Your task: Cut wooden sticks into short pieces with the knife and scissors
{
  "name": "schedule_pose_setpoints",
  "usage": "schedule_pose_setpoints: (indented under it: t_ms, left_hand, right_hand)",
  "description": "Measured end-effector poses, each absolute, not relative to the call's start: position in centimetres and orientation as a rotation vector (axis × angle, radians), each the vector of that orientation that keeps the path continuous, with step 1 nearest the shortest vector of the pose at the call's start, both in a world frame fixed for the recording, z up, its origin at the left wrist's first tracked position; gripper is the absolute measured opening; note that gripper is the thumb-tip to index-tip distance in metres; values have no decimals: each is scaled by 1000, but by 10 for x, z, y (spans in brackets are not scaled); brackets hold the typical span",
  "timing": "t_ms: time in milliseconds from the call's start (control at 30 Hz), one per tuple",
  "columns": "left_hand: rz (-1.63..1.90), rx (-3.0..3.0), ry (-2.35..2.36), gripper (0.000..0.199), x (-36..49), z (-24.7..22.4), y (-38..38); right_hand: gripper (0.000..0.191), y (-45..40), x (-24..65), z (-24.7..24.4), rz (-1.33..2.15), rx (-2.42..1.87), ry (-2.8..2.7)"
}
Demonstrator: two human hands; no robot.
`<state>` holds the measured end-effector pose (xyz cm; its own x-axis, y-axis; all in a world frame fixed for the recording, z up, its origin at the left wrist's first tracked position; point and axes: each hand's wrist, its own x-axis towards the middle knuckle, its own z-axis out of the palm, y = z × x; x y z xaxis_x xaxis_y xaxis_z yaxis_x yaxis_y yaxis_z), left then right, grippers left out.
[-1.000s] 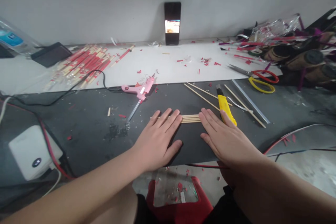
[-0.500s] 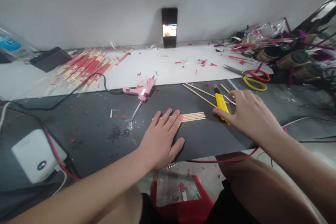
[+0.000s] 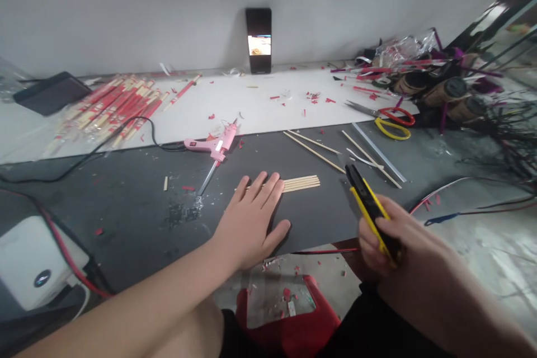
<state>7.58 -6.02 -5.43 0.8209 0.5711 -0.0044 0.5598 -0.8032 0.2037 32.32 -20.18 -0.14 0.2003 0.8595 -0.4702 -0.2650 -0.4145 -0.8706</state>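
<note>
My left hand lies flat over a row of several thin wooden sticks, fingers stretched out and pressing on their left part. The sticks sit side by side on the dark grey table. My right hand is wrapped round a yellow and black utility knife, raised at the right near the table's front edge, with its front end toward the loose sticks. To the left of the row lies a pink glue gun with a clear glue stick in its back.
A phone leans on the wall. Red-wrapped chopstick packets lie at the back left. Scissors and a clear glue stick are at right, beside clutter. A white device with cables sits at left.
My right hand has picked up the utility knife from the table and drawn it back toward me. My left hand stays on the sticks. The view has shifted slightly.
</note>
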Motion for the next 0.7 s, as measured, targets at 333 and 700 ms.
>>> schedule_pose_setpoints:
  t_ms: [333,700]
  left_hand:
    - [80,2838,891,74,77,-54,-63]
    - [39,2833,901,74,78,-56,-61]
  right_hand:
    - [38,-246,289,-41,1193,-1658,-560]
    - [53,-223,267,-39,236,-2300,-1414]
